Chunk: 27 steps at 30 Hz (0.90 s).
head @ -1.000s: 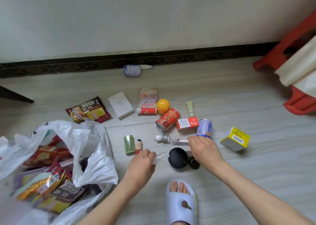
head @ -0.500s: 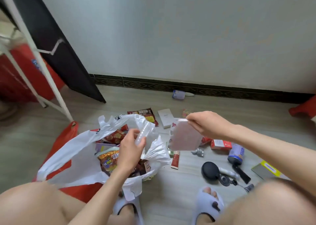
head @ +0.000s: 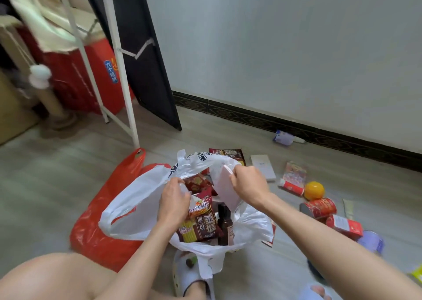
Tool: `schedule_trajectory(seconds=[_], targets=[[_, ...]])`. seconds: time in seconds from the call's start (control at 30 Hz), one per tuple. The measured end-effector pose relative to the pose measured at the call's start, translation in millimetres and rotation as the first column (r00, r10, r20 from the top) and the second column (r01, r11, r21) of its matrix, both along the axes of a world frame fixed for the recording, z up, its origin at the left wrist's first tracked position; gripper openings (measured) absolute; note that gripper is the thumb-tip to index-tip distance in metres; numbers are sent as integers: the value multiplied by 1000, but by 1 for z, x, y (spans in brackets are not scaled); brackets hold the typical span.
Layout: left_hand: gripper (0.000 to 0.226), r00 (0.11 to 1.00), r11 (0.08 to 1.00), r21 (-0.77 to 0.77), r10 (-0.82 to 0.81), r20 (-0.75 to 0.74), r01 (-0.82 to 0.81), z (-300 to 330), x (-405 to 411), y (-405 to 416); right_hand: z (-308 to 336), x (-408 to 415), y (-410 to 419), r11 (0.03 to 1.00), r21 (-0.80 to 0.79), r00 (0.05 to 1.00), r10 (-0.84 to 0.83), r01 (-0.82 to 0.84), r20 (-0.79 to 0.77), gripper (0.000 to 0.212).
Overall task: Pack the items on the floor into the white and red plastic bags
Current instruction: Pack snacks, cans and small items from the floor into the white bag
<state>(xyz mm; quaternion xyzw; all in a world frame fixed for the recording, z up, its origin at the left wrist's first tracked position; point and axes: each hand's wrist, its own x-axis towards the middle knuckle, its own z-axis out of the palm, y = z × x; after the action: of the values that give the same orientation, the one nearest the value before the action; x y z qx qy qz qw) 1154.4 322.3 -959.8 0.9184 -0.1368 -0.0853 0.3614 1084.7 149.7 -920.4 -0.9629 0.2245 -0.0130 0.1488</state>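
Observation:
The white plastic bag (head: 137, 206) stands open on the floor with snack packets (head: 199, 222) and a dark bottle (head: 225, 224) inside. A red plastic bag (head: 96, 226) lies under and left of it. My right hand (head: 249, 185) pinches a flat pink notebook (head: 225, 190) by its top edge, its lower part inside the white bag's mouth. My left hand (head: 173, 197) is over the bag and holds a small clear tube-like item against the packets. An orange (head: 314, 190), a red can (head: 319, 208), a red tube (head: 292, 186) and small boxes lie on the floor to the right.
A white metal rack leg (head: 127, 99) and a black panel (head: 148, 67) stand behind the bags. A red carton (head: 91, 71) sits at the back left. My slippered feet (head: 191, 279) are in front of the bag. A wall with dark skirting (head: 296, 128) runs behind.
Both hands have moved from above the floor items into the white bag's mouth. The pink notebook has gone from hanging beside the bag to partly inside it. The view has turned left.

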Motion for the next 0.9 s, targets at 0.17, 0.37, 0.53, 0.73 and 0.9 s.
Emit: schedule_trajectory(seconds=[0.17, 0.37, 0.53, 0.73, 0.9], targets=[[31, 995, 997, 43, -68, -72, 71, -28, 23, -13, -40, 14, -12, 998, -29, 998, 56, -56, -16, 25], [40, 977, 970, 118, -204, -68, 211, -51, 47, -35, -68, 33, -16, 998, 60, 1000, -10, 10, -2, 22], [41, 981, 979, 91, -187, 58, 181, -71, 42, -37, -82, 32, -12, 988, 153, 993, -15, -3, 120, 27], [44, 946, 948, 141, -303, 115, 287, -88, 18, -30, -109, 11, -7, 952, -86, 954, 297, -293, 31, 16], [48, 862, 878, 209, -469, 194, 431, -72, -8, -33, -84, -18, -17, 916, -170, 915, 385, -363, 121, 28]])
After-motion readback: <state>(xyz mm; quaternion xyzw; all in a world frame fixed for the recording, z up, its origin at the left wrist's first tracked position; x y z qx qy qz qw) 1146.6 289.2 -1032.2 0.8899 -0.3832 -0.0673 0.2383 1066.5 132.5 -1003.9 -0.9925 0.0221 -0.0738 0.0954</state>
